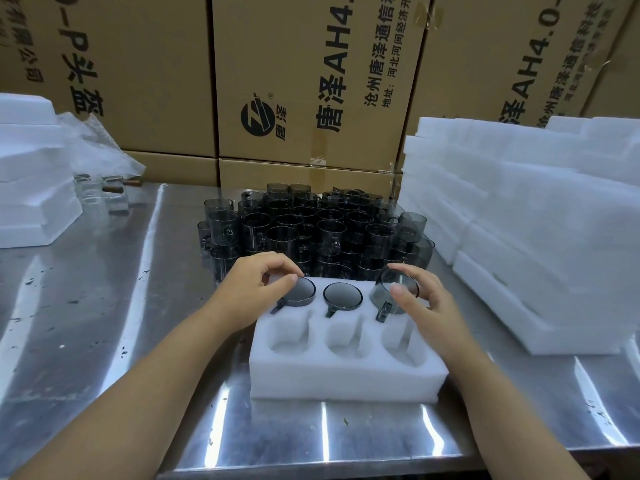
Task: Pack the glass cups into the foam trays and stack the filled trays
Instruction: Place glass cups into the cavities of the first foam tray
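Observation:
A white foam tray (346, 379) with six round pockets lies on the steel table in front of me. Two smoky glass cups sit sunk in its far row: the left cup (300, 292) and the middle cup (343, 296). A third cup (384, 295) stands tilted and half out of the far right pocket. My right hand (424, 299) grips this cup by its rim and side. My left hand (258, 284) curls over the left cup, fingertips on its rim. The three near pockets hold nothing.
A crowd of several dark glass cups (311, 230) stands just behind the tray. A tall stack of foam trays (540, 237) fills the right side; more foam (31, 188) and clear glasses (104, 199) sit at the far left. Cardboard boxes (311, 81) wall off the back.

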